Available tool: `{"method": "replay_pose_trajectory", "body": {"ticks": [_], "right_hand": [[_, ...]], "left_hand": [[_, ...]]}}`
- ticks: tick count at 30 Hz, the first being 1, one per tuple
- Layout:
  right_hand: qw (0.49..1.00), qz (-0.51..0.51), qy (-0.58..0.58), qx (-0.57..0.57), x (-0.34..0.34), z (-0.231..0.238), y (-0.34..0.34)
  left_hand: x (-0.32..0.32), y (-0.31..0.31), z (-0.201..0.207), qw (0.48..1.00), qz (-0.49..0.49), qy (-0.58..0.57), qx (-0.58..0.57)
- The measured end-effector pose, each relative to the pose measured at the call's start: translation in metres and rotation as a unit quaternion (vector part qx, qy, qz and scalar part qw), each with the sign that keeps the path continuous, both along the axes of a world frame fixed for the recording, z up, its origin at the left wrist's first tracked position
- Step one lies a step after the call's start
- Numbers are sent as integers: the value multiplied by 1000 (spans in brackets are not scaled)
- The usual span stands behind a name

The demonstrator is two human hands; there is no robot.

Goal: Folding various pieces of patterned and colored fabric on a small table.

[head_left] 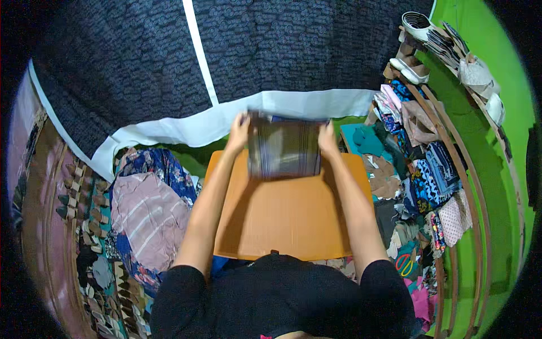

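Observation:
A brownish-grey plaid cloth (285,150), seemingly folded into a flat rectangle, hangs upright over the far part of the orange-brown table (282,220). My left hand (240,131) pinches its upper left corner, and my right hand (327,137) grips the upper right one. Motion blurs the cloth's lower edge, so I cannot tell whether it touches the tabletop. A bit of blue shows behind its top edge.
Dark patterned curtains (141,62) with white borders hang beyond the table. Bundled fabric (149,212) lies at the left, near shelves of shoes (70,192). Folded cloths (435,175) and scrap piles line the right, with red-and-yellow-handled scissors (404,264) among them.

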State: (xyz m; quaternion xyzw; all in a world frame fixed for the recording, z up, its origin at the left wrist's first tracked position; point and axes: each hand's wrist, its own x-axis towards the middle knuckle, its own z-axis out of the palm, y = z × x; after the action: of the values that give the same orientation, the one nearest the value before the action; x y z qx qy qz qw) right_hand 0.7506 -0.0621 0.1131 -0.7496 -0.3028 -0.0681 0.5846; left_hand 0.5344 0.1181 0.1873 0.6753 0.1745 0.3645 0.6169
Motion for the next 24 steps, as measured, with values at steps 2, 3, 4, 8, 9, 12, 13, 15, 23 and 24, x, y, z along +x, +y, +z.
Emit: {"method": "replay_pose_trajectory", "body": {"ticks": [2, 3, 4, 8, 9, 12, 13, 15, 23, 24], "right_hand": [[981, 11, -121, 148, 32, 77, 15], [985, 54, -24, 160, -35, 151, 25], [963, 72, -105, 239, -16, 177, 10], [903, 118, -283, 301, -113, 253, -55], [899, 44, -377, 219, -161, 263, -76], [926, 135, -163, 312, -214, 206, -137], [921, 162, -162, 314, -231, 179, -152], [958, 149, -89, 228, -264, 118, -187], [967, 147, 200, 59, -433, -5, -267], [974, 124, 186, 34, -443, -7, -276]], "left_hand": [[14, 0, 77, 969, 63, -120, 206], [-17, 7, 111, 956, 78, -146, 242], [-18, -16, 149, 966, 44, -171, 187], [-100, -57, 213, 917, 4, -298, 267], [-131, -65, 209, 897, -2, -309, 318], [-196, -102, 174, 828, 26, -233, 509], [-219, -111, 149, 832, 35, -158, 530], [-268, -132, 92, 877, -7, -11, 480], [-436, -201, -49, 896, -143, 263, 328], [-445, -207, -49, 896, -147, 261, 327]]}}
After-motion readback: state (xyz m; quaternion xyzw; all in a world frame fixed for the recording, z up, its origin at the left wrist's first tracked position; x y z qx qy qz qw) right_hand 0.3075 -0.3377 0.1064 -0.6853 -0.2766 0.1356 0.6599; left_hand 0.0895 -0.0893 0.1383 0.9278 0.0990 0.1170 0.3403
